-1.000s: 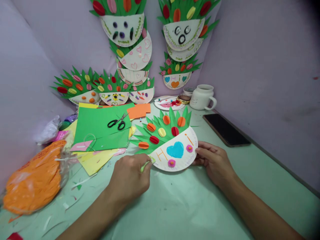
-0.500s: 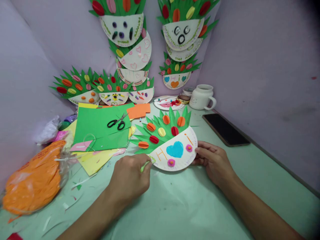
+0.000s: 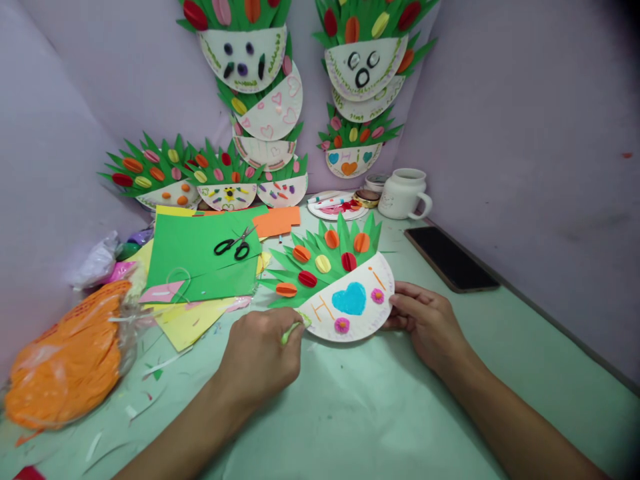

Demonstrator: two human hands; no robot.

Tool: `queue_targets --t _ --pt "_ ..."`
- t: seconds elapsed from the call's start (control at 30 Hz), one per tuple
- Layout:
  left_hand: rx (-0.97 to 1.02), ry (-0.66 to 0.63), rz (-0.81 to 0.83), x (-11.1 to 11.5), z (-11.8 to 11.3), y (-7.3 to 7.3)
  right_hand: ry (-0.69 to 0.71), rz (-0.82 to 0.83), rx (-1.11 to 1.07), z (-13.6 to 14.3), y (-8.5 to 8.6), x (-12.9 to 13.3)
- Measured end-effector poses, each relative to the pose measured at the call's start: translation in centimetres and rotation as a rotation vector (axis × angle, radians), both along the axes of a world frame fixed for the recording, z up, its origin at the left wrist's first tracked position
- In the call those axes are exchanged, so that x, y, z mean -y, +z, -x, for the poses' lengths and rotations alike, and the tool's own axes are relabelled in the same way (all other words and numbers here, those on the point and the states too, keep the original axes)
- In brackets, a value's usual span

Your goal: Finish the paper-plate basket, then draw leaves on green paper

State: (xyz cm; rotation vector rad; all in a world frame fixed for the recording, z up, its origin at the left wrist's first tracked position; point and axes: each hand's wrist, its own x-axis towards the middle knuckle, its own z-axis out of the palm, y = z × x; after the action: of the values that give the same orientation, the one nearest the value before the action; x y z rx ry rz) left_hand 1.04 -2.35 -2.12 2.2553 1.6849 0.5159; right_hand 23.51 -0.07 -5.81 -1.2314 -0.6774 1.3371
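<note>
A half paper plate (image 3: 326,337) leans back in front of me, with green paper leaves and red, orange and yellow paper blooms rising behind it. On its face are an orange "H" and "i", a blue heart (image 3: 350,299) and two pink flowers. My right hand (image 3: 425,320) pinches its right edge between thumb and fingers. At the plate's left corner my left hand (image 3: 267,343) closes around a short light green crayon (image 3: 290,332), most of it hidden by the fingers. Light green marks show on the rim beside it.
Black-handled scissors (image 3: 234,243) lie on green paper (image 3: 200,267) at the left. A bag of orange clay (image 3: 70,353) sits further left. A phone (image 3: 450,259) and a white mug (image 3: 403,193) are at right. Similar plate crafts (image 3: 245,60) hang on the wall.
Hardly anything differs. Both hands and the plate keep their places, with only a very slight shift of the whole view.
</note>
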Motion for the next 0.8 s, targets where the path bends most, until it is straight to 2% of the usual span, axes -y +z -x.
queue_targets --t 0.8 --pt "-0.004 -0.005 0.004 0.15 -0.23 -0.23 -0.008 -0.006 0.009 -0.21 -0.45 0.0"
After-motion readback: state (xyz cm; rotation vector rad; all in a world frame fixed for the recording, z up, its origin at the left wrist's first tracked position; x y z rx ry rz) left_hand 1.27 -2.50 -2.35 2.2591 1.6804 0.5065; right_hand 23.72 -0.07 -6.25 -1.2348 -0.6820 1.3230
